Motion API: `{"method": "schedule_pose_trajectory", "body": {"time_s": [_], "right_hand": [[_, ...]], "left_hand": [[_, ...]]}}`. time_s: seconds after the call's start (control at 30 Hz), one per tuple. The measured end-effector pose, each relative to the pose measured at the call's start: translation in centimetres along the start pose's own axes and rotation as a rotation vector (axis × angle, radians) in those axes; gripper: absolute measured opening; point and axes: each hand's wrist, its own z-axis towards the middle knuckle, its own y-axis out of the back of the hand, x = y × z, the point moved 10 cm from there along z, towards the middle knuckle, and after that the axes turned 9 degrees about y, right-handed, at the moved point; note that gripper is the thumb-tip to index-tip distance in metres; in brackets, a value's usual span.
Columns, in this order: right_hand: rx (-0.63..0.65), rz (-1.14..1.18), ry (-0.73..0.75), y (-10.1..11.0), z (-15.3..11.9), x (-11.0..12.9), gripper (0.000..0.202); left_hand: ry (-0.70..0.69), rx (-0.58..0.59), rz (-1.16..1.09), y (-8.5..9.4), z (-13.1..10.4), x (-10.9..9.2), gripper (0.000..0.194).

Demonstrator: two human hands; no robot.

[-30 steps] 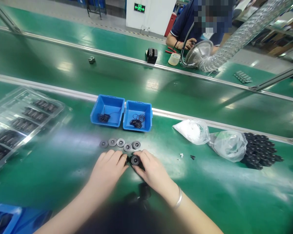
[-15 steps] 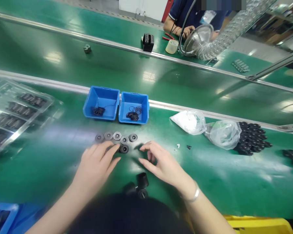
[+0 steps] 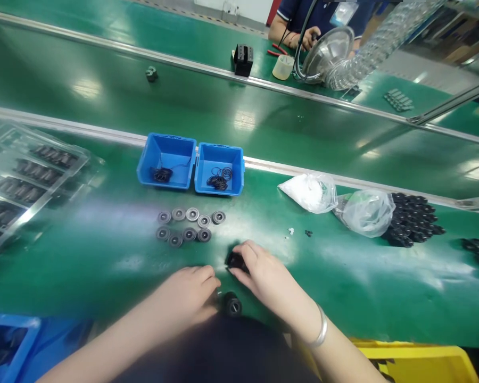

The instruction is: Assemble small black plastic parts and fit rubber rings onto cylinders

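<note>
My right hand (image 3: 261, 268) is closed around a black cylindrical part (image 3: 236, 260) just above the green bench. The fingers of my left hand (image 3: 195, 290) are curled over another dark part (image 3: 214, 299), mostly hidden, with a short metal pin poking out. Between my hands and nearer my body, a third black cylindrical part (image 3: 233, 305) rests on the bench, its round end towards me. Beyond my left hand, several round dark grey grooved parts (image 3: 189, 234) lie in two rows.
Two blue bins (image 3: 166, 183) (image 3: 219, 190) hold thin black rings or cords. A clear compartment tray (image 3: 43, 199) stands left. Plastic bags (image 3: 309, 192), small white and black bits, and a pile of black parts (image 3: 411, 221) lie right. A yellow crate (image 3: 423, 361) is at lower right; a co-worker sits opposite.
Both hands have moved towards my body, away from the round grooved parts. My right hand has taken hold of a black cylindrical part, and my left hand has closed over another.
</note>
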Motion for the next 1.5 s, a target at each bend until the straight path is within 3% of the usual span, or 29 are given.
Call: {"method": "schedule_pose_trajectory", "body": {"time_s": [0.17, 0.4, 0.53, 0.6, 0.63, 0.73, 0.83, 1.0, 1.2, 1.3, 1.4, 1.5], "right_hand": [[-0.095, 0.054, 0.051, 1.6, 1.9, -0.2, 0.027], [-0.179, 0.069, 0.125, 0.4, 4.2, 0.3, 0.029], [-0.278, 0.082, 0.089, 1.4, 3.4, -0.1, 0.034], [-0.236, 0.080, 0.095, 2.1, 2.2, 0.2, 0.035], [-0.145, 0.095, 0.107, 1.8, 1.6, 0.6, 0.036], [0.218, 0.157, 0.113, -1.0, -1.2, 1.7, 0.045], [0.321, 0.185, 0.107, -3.6, -3.2, 2.3, 0.045], [0.210, 0.327, 0.077, -5.6, -2.6, 2.5, 0.029], [-0.014, 1.215, -0.212, -5.2, 0.0, 1.5, 0.029], [-0.082, 1.502, -0.329, -5.9, 0.8, 1.7, 0.032], [-0.105, 1.596, -0.390, -6.6, 1.1, 2.1, 0.033], [-0.101, 1.548, -0.373, -6.9, 1.5, 2.5, 0.034]], "left_hand": [[0.003, -0.141, -0.051, 1.0, -0.7, 0.8, 0.022], [0.152, -0.596, -0.220, 3.1, -4.6, 6.8, 0.030], [0.166, -0.711, -0.192, 3.4, -6.1, 8.2, 0.025], [0.192, -0.737, -0.195, 3.5, -6.4, 8.9, 0.024], [0.213, -0.753, -0.196, 3.6, -6.6, 9.3, 0.024], [0.309, -0.788, -0.224, 3.6, -7.1, 11.1, 0.024], [0.391, -0.816, -0.304, 3.6, -7.7, 12.7, 0.022], [0.406, -0.797, -0.430, 3.9, -8.3, 13.5, 0.019], [0.483, -0.741, -0.654, 2.4, -9.1, 14.8, 0.030], [0.499, -0.696, -0.804, 1.6, -9.2, 15.0, 0.032], [0.480, -0.641, -1.008, 1.0, -9.0, 15.0, 0.033], [0.469, -0.572, -1.198, 0.7, -8.7, 14.9, 0.033]]}}
